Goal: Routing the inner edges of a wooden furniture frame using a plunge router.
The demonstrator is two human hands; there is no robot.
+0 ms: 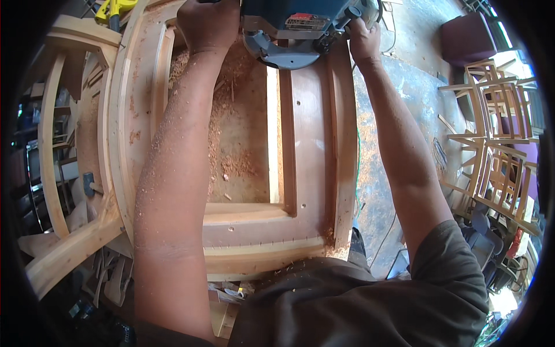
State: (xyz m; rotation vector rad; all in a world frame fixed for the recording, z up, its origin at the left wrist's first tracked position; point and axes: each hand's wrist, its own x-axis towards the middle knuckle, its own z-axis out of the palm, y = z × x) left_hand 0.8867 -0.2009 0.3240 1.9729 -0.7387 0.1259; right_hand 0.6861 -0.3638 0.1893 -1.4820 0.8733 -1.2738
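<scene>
Blue router sits at 12 o'clock on the frame, left hand and right hand gripping its sides, equally near.

Stained concrete floor, stacked unfinished wooden chair frames at right, maroon cushioned seat, bright daylight

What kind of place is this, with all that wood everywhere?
Most likely a woodworking or furniture workshop. Both hands, left hand and right hand, grip a blue power tool on a wooden frame, sawdust lies about, and unfinished chair frames are stacked nearby.
</scene>
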